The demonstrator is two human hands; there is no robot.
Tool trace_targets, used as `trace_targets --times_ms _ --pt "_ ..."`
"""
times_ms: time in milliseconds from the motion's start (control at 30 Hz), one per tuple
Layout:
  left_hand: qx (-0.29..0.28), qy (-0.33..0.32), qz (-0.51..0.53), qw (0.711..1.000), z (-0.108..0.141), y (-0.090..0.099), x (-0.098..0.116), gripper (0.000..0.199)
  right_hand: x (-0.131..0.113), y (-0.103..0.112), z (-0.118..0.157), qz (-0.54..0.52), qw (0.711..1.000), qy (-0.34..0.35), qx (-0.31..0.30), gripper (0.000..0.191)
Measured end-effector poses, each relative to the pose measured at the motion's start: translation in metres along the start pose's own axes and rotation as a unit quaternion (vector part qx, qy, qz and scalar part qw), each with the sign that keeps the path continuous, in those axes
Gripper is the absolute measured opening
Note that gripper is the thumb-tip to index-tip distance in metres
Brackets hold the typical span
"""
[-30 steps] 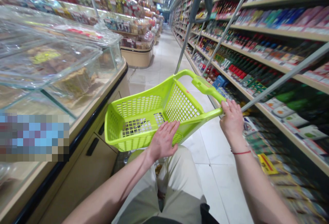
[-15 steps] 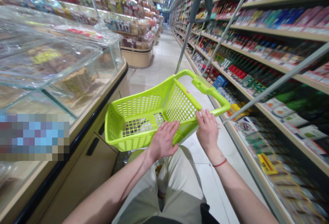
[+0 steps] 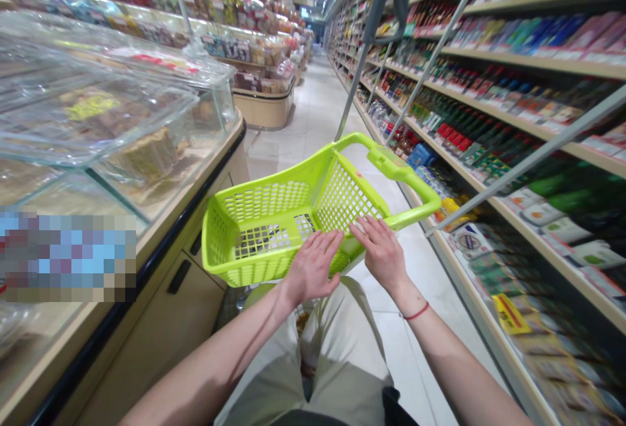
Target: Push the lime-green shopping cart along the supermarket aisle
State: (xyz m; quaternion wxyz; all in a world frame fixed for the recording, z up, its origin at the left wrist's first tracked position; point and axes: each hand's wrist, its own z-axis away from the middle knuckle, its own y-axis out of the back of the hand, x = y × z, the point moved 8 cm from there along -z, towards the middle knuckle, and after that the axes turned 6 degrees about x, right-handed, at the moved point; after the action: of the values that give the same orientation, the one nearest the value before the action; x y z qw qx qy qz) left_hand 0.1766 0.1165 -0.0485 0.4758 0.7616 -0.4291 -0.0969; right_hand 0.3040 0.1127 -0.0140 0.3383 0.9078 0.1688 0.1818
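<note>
A bright green plastic shopping cart [image 3: 267, 190] with a lattice basket stands in front of my legs, its looped handle [image 3: 415, 207] at the right end. My left hand [image 3: 315, 266] rests on the basket's near rim, fingers stretched out and thumb apart. Just to its right, my right hand [image 3: 384, 253] touches the same rim close to the handle's base, its fingers extended. Neither hand wraps round the cart. The basket's lattice floor shows between its walls, with nothing seen lying in it.
Glass display bins [image 3: 137, 152] on a wooden counter [image 3: 195, 282] run along the left, close to the cart. Stocked shelves [image 3: 533, 132] line the right. A grey pole with a loop top [image 3: 391, 5] rises behind the cart. The tiled aisle [image 3: 313, 93] leads ahead.
My right hand has slid left along the rim, away from the handle and nearer my left hand. My left hand stays where it was on the rim.
</note>
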Motion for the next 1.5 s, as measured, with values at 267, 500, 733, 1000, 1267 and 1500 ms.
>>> trace_targets --times_ms 267,500,733,1000,1267,1500 --pt "-0.007 0.006 0.008 1.0 0.0 -0.001 -0.002 0.088 0.041 0.018 0.0 0.014 1.0 -0.026 -0.004 0.055" --pt "-0.003 0.006 0.016 1.0 0.0 0.0 -0.002 0.086 0.117 0.032 0.01 0.038 0.994 -0.104 -0.005 0.057" --pt "-0.005 0.01 0.021 1.0 0.0 -0.002 -0.003 0.088 0.173 0.031 0.014 0.076 0.981 -0.176 0.007 0.054" --pt "-0.002 0.004 0.014 1.0 0.0 0.0 -0.001 0.088 0.129 0.031 0.011 0.134 0.974 -0.183 0.0 0.055" --pt "-0.004 0.007 0.01 1.0 0.0 0.001 -0.001 0.086 0.073 0.021 0.004 0.116 0.984 -0.136 -0.014 0.06" --pt "-0.006 0.012 0.011 1.0 0.0 -0.001 -0.001 0.085 0.03 0.009 -0.001 0.071 0.991 -0.109 -0.033 0.06"
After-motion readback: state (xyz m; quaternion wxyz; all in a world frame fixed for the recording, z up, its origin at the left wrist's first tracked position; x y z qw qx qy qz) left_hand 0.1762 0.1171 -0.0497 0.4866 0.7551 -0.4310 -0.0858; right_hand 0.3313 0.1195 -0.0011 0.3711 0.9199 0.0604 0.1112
